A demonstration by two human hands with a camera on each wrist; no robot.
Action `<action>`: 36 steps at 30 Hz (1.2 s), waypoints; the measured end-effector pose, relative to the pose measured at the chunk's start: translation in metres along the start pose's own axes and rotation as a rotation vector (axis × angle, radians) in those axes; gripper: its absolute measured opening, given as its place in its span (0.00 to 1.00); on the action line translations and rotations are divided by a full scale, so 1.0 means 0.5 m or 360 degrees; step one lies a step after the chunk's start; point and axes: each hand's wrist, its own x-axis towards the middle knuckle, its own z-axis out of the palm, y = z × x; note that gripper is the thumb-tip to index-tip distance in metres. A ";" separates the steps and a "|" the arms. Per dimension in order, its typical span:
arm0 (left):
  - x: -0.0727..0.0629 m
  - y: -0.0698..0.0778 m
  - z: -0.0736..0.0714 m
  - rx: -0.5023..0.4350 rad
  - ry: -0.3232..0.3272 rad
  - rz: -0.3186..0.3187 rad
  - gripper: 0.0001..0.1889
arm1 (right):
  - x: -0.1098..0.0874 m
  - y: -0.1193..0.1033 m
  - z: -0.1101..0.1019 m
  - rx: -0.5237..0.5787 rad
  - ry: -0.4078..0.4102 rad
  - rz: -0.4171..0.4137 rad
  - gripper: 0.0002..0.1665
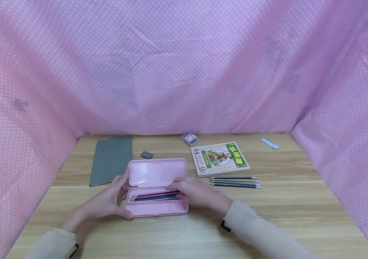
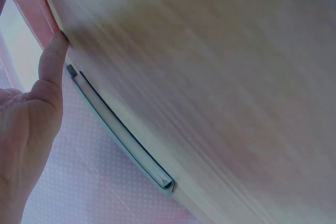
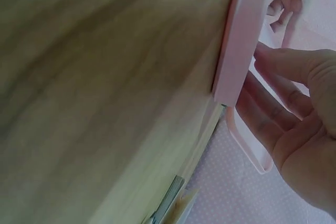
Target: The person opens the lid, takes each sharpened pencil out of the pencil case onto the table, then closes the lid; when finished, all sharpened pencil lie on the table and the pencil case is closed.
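Observation:
An open pink pencil case [image 1: 153, 209] lies on the table with its lid [image 1: 158, 172] tipped back. Several pencils [image 1: 154, 196], dark red and blue among them, lie in its long back compartment. My left hand [image 1: 109, 198] grips the case's left end, thumb [image 2: 52, 64] at the front corner and fingers at the back. At the other end, my right hand [image 1: 191, 192] reaches over the rim, its fingertips right at the pencils' ends. In the right wrist view its fingers [image 3: 265, 111] stretch loosely beside the case wall [image 3: 239, 45]; the pencils are hidden there.
A grey-green notebook [image 1: 110, 160] lies at the left, with a dark eraser [image 1: 146, 154] near it. Behind are a small clear box [image 1: 190, 139] and a comic book [image 1: 220, 158]. Several more pencils [image 1: 234, 182] lie right of the case. A light-blue strip [image 1: 269, 143] is far right.

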 end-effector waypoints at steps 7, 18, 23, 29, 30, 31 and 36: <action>0.000 0.004 0.000 0.0029 0.0000 -0.0027 0.77 | 0.000 -0.005 0.002 -0.0113 -0.0020 -0.0049 0.25; 0.002 0.002 0.002 0.0028 0.0007 0.0020 0.77 | 0.008 -0.012 0.009 -0.0175 -0.0038 -0.0056 0.25; -0.003 0.003 -0.002 0.0022 0.0010 0.0013 0.78 | 0.014 -0.020 0.011 -0.0184 -0.0044 -0.0030 0.24; -0.004 0.003 -0.003 0.0032 0.0013 -0.0007 0.78 | 0.023 -0.026 0.013 -0.0184 -0.0057 0.0038 0.23; -0.004 0.003 -0.003 0.0032 0.0014 -0.0006 0.78 | 0.025 -0.027 0.014 -0.0188 -0.0052 0.0039 0.23; -0.004 0.003 -0.003 0.0031 0.0011 0.0002 0.78 | 0.026 -0.028 0.015 -0.0189 -0.0045 0.0040 0.22; -0.003 0.005 -0.001 0.0021 0.0001 -0.0002 0.77 | 0.030 -0.029 0.022 -0.0188 -0.0023 0.0060 0.18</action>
